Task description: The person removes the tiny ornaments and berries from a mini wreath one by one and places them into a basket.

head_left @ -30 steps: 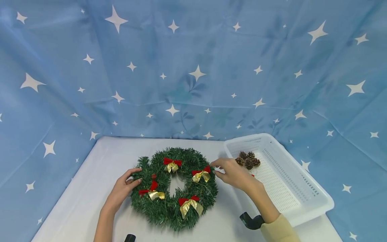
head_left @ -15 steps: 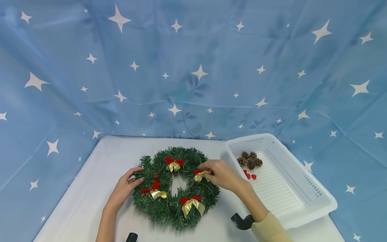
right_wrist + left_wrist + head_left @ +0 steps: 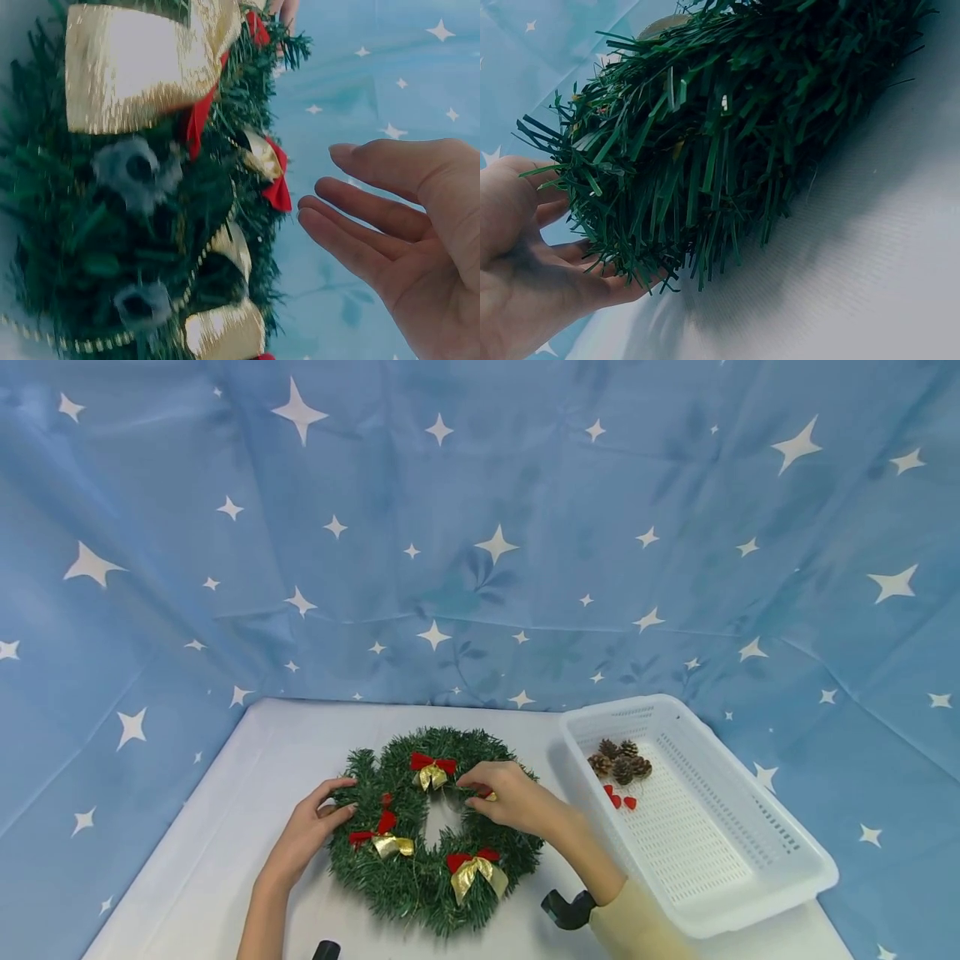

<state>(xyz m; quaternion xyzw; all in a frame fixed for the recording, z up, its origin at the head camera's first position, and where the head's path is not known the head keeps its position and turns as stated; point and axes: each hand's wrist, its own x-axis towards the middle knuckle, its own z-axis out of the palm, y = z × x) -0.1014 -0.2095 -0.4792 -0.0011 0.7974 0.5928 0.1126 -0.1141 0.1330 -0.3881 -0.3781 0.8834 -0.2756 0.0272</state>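
Note:
A green tinsel wreath (image 3: pixel 397 889) lies flat on the white table, decorated with red-and-gold bows. My left hand (image 3: pixel 300 835) holds its left edge; in the left wrist view, thumb and fingers lie about the green strands (image 3: pixel 682 165). Over the wreath's right side is my right hand (image 3: pixel 513 797), partly covering the right bow (image 3: pixel 489 795). In the right wrist view this hand (image 3: pixel 405 232) has loosely extended fingers with nothing between them. A large gold bow (image 3: pixel 127 75) and gold bead string (image 3: pixel 90 345) show beside it.
A white plastic basket (image 3: pixel 705 835) stands at the right, holding several pine cones (image 3: pixel 621 764) and small red pieces (image 3: pixel 630 803). A blue star-patterned cloth (image 3: pixel 495 585) hangs behind the table (image 3: pixel 300 735).
My right hand has moved left from the wreath's right edge, past the right bow, towards the centre opening. The red pieces in the basket have come into view. My left hand stays at the wreath.

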